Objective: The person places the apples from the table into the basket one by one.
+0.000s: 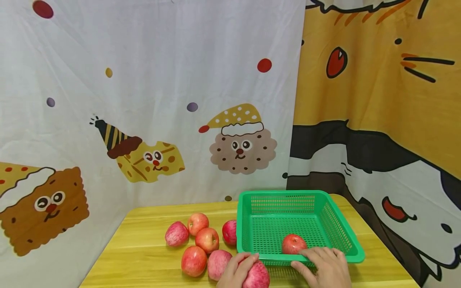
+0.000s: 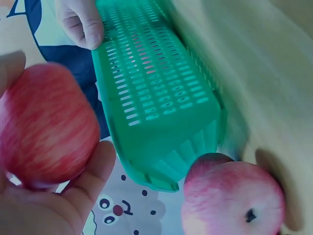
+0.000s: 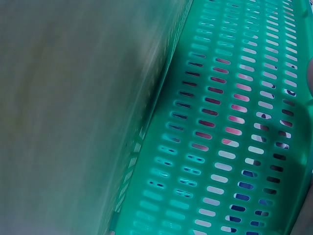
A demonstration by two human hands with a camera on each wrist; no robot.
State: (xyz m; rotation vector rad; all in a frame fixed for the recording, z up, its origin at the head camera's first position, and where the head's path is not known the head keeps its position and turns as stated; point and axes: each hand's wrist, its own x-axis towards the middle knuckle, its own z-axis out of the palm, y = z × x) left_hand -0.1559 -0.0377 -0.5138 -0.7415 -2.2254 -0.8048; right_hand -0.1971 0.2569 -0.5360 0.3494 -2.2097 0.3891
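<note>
My left hand [image 1: 235,273] grips a red apple [image 1: 257,275] in front of the basket's near left corner. In the left wrist view, thumb and fingers stand on opposite sides of that apple [image 2: 49,125]. My right hand [image 1: 327,269] holds the near rim of a green plastic basket [image 1: 284,193], fingers over the rim and thumb on the outer side. Inside the basket, one red apple [image 1: 292,244] lies against the near wall. Through the slots of the basket wall [image 3: 230,161] in the right wrist view, red shows; most of the right hand is outside that view.
Several loose apples [image 1: 193,261] lie left of the basket on the yellow wood-grain table [image 1: 137,248]. One apple [image 1: 229,232] is close beside the basket's left wall. A cartoon-printed curtain [image 1: 151,80] hangs behind the table and along its sides.
</note>
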